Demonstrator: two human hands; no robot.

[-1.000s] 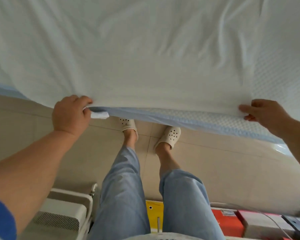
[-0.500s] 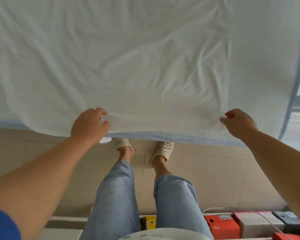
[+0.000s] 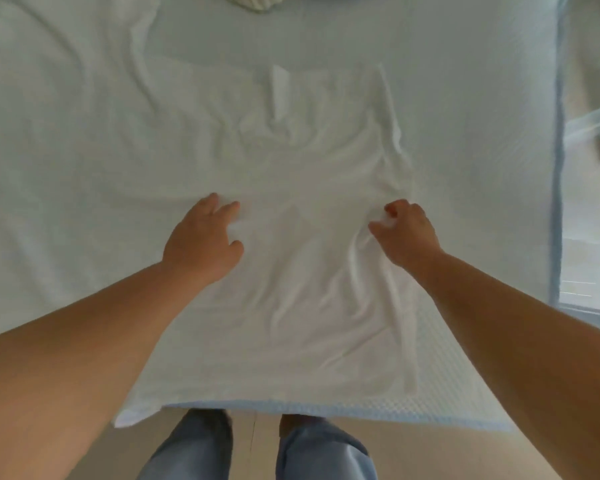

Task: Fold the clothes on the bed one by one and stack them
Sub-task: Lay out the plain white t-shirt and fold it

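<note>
A white garment (image 3: 302, 271) lies spread flat on the bed (image 3: 465, 133), its lower edge hanging slightly over the near side. A white label strip (image 3: 279, 88) shows near its far end. My left hand (image 3: 201, 240) rests on the middle of the garment, left of centre, and pinches cloth between fingers and thumb. My right hand (image 3: 407, 230) is at the garment's right side with fingers curled, pinching a small ridge of fabric. Creases run out from both hands.
More white cloth (image 3: 66, 98) lies rumpled on the left of the bed. A cream garment (image 3: 257, 3) sits at the far edge. The bed's blue-trimmed edge (image 3: 326, 408) is just in front of my jeans-clad legs (image 3: 194, 448). A blue-edged net (image 3: 559, 168) hangs at right.
Both hands left the garment's near hem at the bed edge and moved forward to its middle. My view swung up from the floor onto the bed.
</note>
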